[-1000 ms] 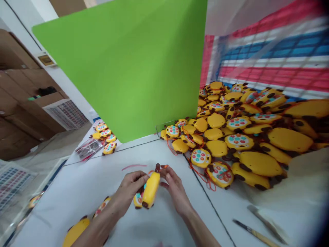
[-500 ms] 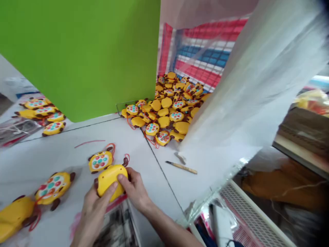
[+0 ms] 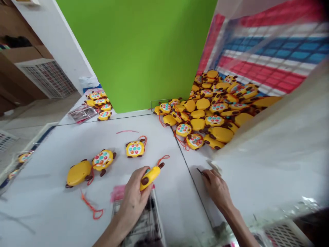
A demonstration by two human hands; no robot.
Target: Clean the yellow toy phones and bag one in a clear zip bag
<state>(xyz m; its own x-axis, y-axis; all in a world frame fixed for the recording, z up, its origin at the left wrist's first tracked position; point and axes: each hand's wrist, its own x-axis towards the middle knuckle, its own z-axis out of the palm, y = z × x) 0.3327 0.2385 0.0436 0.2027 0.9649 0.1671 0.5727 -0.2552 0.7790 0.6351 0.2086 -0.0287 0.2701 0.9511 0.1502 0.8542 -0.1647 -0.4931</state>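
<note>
On the white table (image 3: 64, 206), only the left hand (image 3: 135, 195) now grips the yellow toy (image 3: 150, 174); the right hand (image 3: 217, 187) has moved off, fingers loose.

Right hand (image 3: 217, 185) covered most of the tool (image 3: 199, 170), only its dark tip showed. Left hand (image 3: 135, 199) hid the yellow toy's (image 3: 150, 174) near end. Clear packet (image 3: 144, 223) was cut off at the bottom edge. Far-left worktop (image 3: 38, 206) items were blurred.

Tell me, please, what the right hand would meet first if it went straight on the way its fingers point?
Probably the thin dark tool at the right hand fingertips; beyond it, the pile of yellow toys. Depth is unclear.
</note>
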